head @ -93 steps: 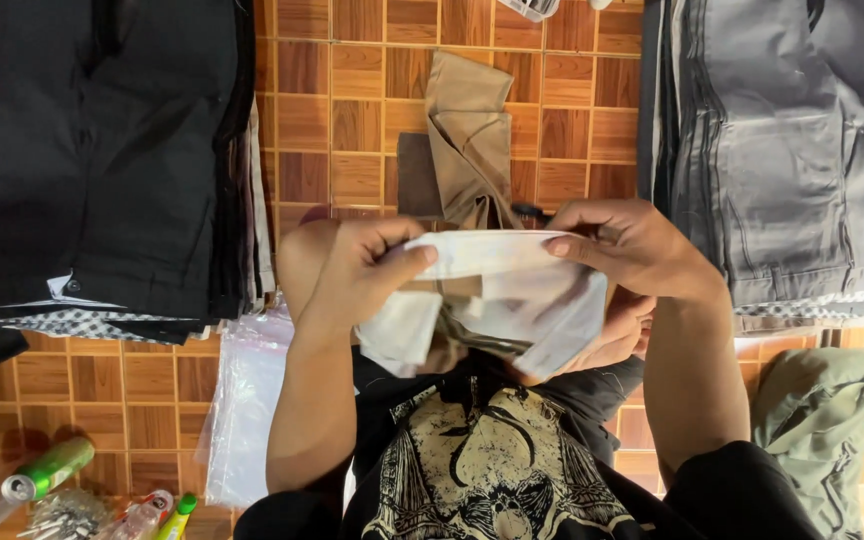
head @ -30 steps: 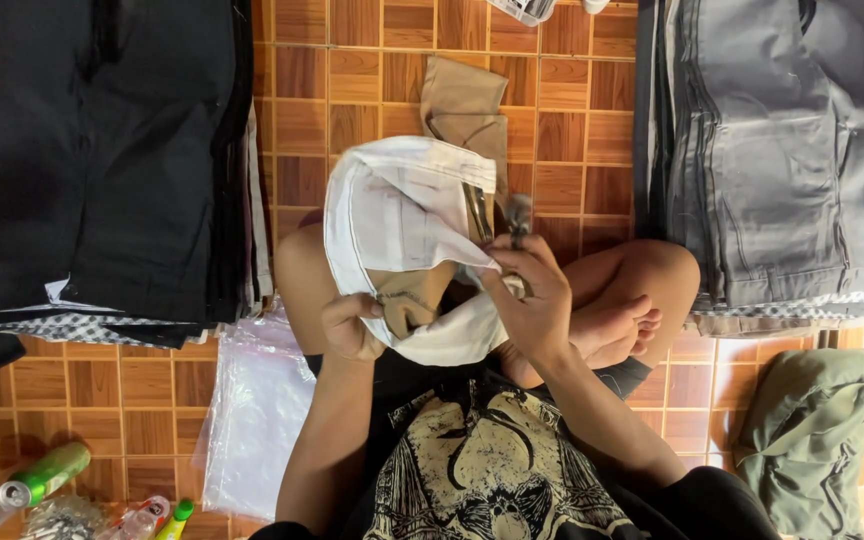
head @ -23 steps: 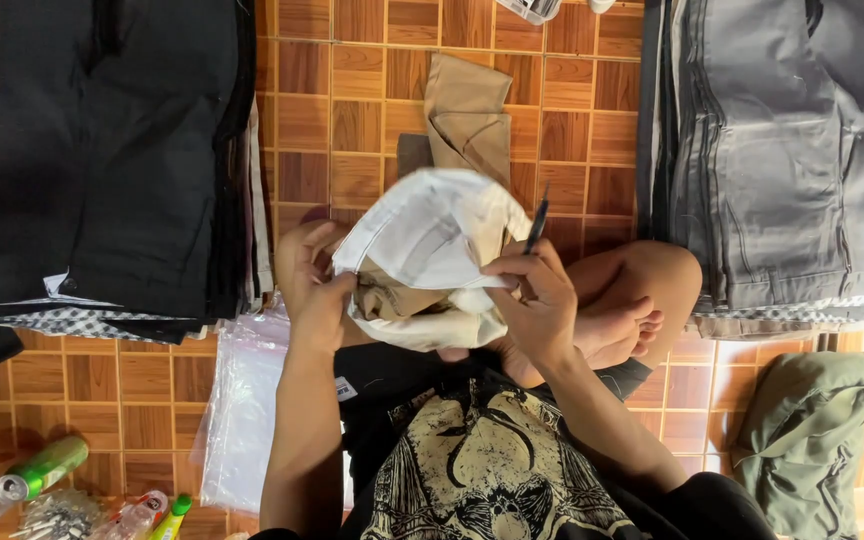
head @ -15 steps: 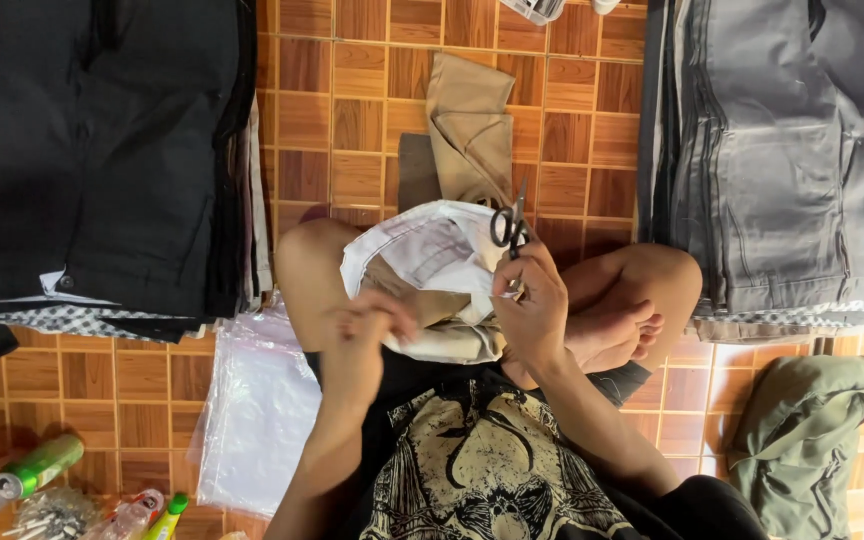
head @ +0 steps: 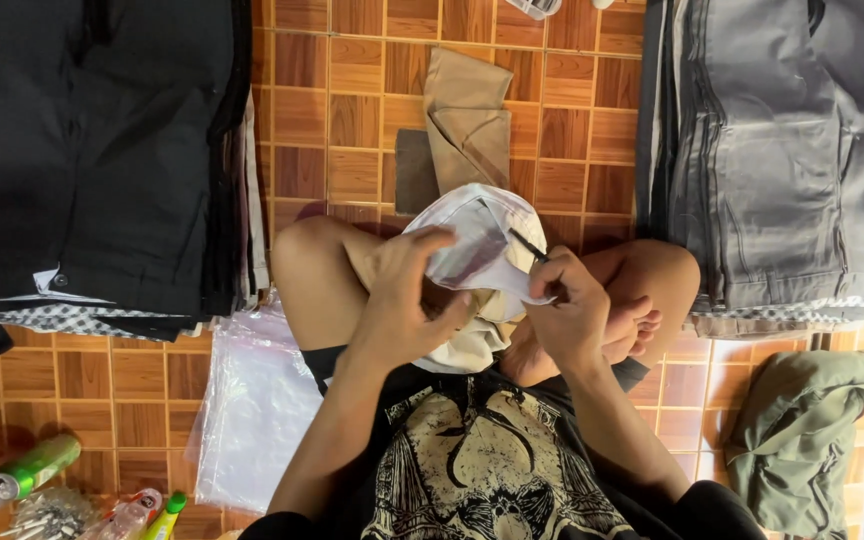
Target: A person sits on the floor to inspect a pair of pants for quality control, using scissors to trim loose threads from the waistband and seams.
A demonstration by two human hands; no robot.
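Observation:
I sit cross-legged on the tiled floor with a tan pair of trousers turned so its white pocket lining bulges up over my lap. My left hand grips the lining and the tan cloth from the left side. My right hand holds small black scissors, their blades pointing up-left against the white lining. The scissor handles are hidden in my fingers.
A stack of folded black trousers lies at the left, a stack of grey ones at the right. A clear plastic bag lies by my left knee. A green can and small bottles sit bottom left; an olive garment bottom right.
I turned the white lining around in my lap. My left hand let go, dropped, then took hold of the lining again. The scissors in my right hand swung down against the cloth.

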